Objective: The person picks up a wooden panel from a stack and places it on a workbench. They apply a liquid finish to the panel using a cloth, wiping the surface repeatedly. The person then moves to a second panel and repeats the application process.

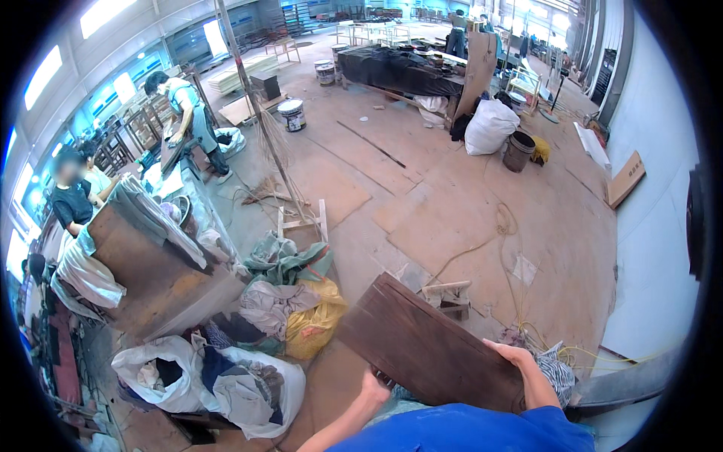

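Sacks crowd the floor to the left of the person. One open white sack (126, 377) has its mouth spread around a dark hollow with a pale crumpled cloth inside; touching it, a second white sack (292, 395) is stuffed with grey and dark blue cloth. Just beyond, a yellow sack (322, 316) lies against a heap of pale grey cloth (271, 307), with a green sack (282, 256) slumped behind. Farther off stands a white pail (292, 117) with a closed lid and a printed side. Near the right wall, a full, bulging white bag (488, 129) stands beside a dark bucket (518, 154), whose contents are too dim to tell.

Dark brown board (433, 343) is the piece at hand, right in front of the blue-clad body and above the floor. It is long, flat and rectangular, set slantwise with its far end to the left; streaky wood grain runs along its face, with darker patches toward the near edge. The right hand (512, 352) holds its right-hand long edge, fingers laid over it. The left hand (374, 386) is curled at the opposite edge, by a small dark shape; whether it grips that or the wood, I cannot tell.
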### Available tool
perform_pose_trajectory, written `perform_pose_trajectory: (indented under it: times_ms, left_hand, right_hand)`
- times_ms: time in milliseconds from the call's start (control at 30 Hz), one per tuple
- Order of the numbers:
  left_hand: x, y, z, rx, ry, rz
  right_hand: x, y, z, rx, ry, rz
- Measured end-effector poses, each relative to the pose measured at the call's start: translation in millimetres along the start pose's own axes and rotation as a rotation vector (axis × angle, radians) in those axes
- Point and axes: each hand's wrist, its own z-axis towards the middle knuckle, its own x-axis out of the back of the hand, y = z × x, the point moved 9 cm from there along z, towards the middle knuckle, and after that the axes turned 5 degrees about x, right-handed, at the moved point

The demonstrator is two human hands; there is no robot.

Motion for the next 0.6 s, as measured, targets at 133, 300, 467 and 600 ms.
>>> perform_pose_trajectory:
  times_ms: [133, 300, 467, 600]
  left_hand:
    - [-36.6, 46.1, 47.8, 0.020, 0.049, -0.029]
    - [-101.9, 133.7, 128.2, -0.003, 0.114, -0.061]
    - [-216.9, 208.0, 179.4, 0.127, 0.152, -0.059]
    - [-297.3, 268.2, 215.5, -0.108, 0.015, 0.339]
  right_hand:
    - [44.9, -46.3, 81.7, 0.034, 0.053, -0.133]
    - [89.8, -189.0, 160.8, 0.089, 0.029, -0.226]
    - [164.2, -347.7, 205.4, 0.091, 0.043, -0.399]
    - [213.3, -437.4, 236.5, -0.018, -0.004, -0.490]
